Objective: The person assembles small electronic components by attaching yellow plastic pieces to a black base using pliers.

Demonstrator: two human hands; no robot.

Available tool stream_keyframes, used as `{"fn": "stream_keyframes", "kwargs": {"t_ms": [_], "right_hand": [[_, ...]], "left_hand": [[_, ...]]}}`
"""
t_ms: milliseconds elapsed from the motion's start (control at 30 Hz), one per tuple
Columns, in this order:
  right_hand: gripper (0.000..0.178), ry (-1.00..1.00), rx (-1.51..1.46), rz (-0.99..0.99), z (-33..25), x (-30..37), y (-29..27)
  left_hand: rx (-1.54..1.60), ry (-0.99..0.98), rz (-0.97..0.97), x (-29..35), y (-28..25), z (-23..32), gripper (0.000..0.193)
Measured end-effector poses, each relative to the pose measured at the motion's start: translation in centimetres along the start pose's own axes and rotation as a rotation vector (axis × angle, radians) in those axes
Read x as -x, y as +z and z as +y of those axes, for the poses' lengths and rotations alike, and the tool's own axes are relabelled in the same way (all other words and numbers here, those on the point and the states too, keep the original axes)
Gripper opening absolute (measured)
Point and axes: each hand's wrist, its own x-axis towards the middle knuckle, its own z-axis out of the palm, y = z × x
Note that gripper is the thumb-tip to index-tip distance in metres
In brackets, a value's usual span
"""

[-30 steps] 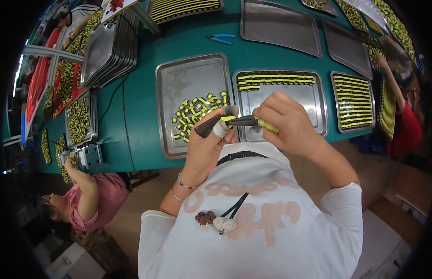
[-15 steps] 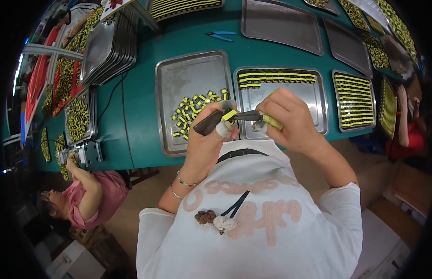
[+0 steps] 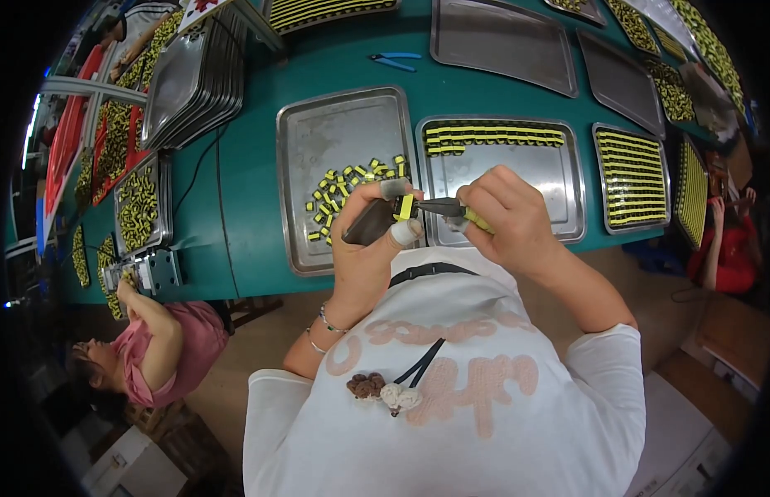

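My left hand [image 3: 362, 269], with tape wrapped on its thumb and a finger, pinches a small yellow-and-black block [image 3: 406, 207]. A dark, flat object [image 3: 371, 224] lies in the same palm; its kind I cannot make out. My right hand [image 3: 516, 217] is closed round pliers [image 3: 441, 207] with yellow-green grips, and their dark jaws reach the block's right side. Beyond my left hand, a metal tray [image 3: 318, 124] holds loose blocks [image 3: 343, 186] of this kind. Behind my right hand, another metal tray [image 3: 573, 186] carries blocks in rows [image 3: 494, 137] along its far side.
Blue-handled cutters [image 3: 395, 60] lie on the green table [image 3: 335, 66]. Filled trays [image 3: 633, 178] stand at the right, bare trays [image 3: 501, 45] at the back. Stacked trays [image 3: 198, 79] stand at the left. A person in pink [image 3: 182, 348] works at the left, another in red [image 3: 737, 257] at the right.
The block in my left fingers has turned from slanted to nearly upright. My left finger and thumb show wider apart round it, and the pliers have shifted slightly with my right hand.
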Motion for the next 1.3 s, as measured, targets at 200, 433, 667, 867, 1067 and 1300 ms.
{"fn": "stream_keyframes", "kwargs": {"t_ms": [200, 433, 667, 867, 1067, 1300], "right_hand": [[0.024, 0.102, -0.12, -0.004, -0.1, -0.1, 0.0], [0.023, 0.053, -0.147, 0.024, -0.2, -0.1, 0.1], [0.026, 0.044, -0.042, 0.025, -0.5, 0.4, 0.9], [0.018, 0.162, -0.307, 0.027, 0.1, 0.0, 0.9], [0.025, 0.417, -0.858, -0.03, -0.8, -1.2, 1.4], [0.027, 0.574, -1.311, -0.132, -1.5, -1.7, 2.1]], "left_hand": [[-0.108, 0.05, 0.014, -0.1, -0.1, -0.1, 0.035], [-0.1, 0.046, 0.03, -0.1, 0.0, -0.1, 0.035], [-0.105, 0.068, 0.047, 0.1, -0.1, -0.4, 0.035], [-0.087, 0.043, 0.065, -0.2, -0.1, -0.2, 0.035], [0.028, -0.133, -0.038, -0.1, 0.2, 0.3, 0.049], [-0.009, -0.147, -0.01, 0.1, 0.6, 0.1, 0.047]]}}
